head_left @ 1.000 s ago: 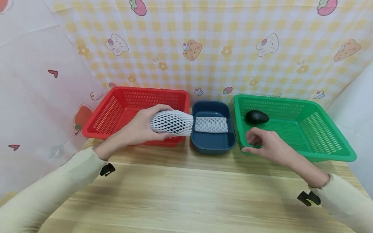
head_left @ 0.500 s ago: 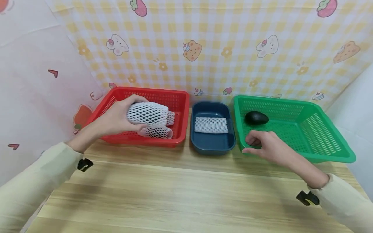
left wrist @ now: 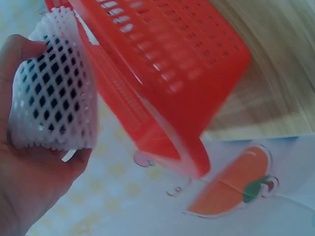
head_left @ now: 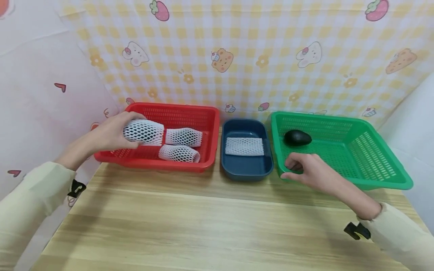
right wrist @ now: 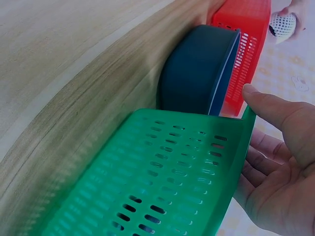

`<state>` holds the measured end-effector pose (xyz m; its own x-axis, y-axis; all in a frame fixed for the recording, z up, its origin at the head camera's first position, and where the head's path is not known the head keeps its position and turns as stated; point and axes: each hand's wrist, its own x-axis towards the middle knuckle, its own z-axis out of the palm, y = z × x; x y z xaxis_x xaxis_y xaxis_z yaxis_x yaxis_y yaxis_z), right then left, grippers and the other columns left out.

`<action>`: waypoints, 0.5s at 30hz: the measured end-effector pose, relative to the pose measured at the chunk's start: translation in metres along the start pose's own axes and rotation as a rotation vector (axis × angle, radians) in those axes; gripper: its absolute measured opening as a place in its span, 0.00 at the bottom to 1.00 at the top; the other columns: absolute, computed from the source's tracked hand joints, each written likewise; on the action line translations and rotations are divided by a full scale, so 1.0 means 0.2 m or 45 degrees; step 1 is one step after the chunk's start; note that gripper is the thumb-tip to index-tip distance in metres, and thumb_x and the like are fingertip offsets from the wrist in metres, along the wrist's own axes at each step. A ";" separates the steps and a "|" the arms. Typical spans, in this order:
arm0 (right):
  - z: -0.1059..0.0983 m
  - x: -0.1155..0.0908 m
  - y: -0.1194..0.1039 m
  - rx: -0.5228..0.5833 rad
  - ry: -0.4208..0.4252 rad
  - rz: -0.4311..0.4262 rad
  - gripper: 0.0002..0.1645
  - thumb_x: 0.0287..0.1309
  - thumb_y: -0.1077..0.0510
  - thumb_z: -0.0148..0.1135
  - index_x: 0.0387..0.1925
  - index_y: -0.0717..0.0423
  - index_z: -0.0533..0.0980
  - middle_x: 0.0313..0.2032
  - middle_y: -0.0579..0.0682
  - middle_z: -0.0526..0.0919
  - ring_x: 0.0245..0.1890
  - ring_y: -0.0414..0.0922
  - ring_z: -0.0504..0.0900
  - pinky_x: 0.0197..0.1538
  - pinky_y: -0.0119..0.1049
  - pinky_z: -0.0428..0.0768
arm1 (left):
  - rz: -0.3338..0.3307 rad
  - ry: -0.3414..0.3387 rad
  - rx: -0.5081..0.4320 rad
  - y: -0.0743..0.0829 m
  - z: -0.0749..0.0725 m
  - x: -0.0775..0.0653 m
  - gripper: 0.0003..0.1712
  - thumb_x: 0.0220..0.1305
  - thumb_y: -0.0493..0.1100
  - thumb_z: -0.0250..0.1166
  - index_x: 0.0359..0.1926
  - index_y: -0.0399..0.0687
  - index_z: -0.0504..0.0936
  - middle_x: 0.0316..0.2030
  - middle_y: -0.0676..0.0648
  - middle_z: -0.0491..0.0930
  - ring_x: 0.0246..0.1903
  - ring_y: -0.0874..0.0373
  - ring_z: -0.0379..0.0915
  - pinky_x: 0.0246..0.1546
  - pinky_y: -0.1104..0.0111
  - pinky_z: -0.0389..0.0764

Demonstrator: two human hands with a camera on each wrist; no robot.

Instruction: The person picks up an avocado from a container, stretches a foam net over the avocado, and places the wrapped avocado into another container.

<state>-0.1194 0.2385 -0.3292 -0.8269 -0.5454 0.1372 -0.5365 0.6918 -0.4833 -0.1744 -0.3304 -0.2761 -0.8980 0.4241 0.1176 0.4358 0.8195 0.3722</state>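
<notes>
My left hand [head_left: 112, 133] grips an avocado in a white foam net sleeve [head_left: 144, 131], over the left part of the red basket [head_left: 211, 150]. In the left wrist view, thumb and fingers wrap the net from both sides, and dark skin shows through the mesh. Two more netted avocados [head_left: 184, 137] [head_left: 179, 153] lie in that basket to its right. My right hand [head_left: 313, 171] hangs with loosely curled fingers at the near left corner of the green basket [head_left: 379, 182], thumb close to its rim. A bare black avocado [head_left: 297, 137] lies inside that basket.
Between the two baskets stands a dark blue basin [head_left: 247, 165] with flat white foam nets [head_left: 244, 146] in it. All sit at the back of the wooden table [head_left: 217, 226], against a yellow checked cloth [head_left: 257, 75]. White cloth [head_left: 37, 113] hangs along the left side.
My left hand has carried the netted avocado leftward from the red basket's right edge to its left part, uncovering the two netted ones. My right hand has stayed almost still.
</notes>
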 end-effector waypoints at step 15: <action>0.00 -0.01 0.00 0.006 -0.009 0.016 0.13 0.56 0.56 0.77 0.39 0.53 0.80 0.33 0.39 0.83 0.34 0.37 0.83 0.38 0.37 0.83 | -0.149 -0.134 0.023 -0.06 0.01 0.04 0.41 0.47 0.41 0.83 0.60 0.41 0.72 0.52 0.37 0.75 0.50 0.38 0.69 0.44 0.43 0.80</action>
<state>-0.1183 0.2388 -0.3290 -0.8322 -0.5402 0.1250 -0.5254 0.6964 -0.4889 -0.1872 -0.3369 -0.2816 -0.9316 0.3627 -0.0234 0.3305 0.8721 0.3608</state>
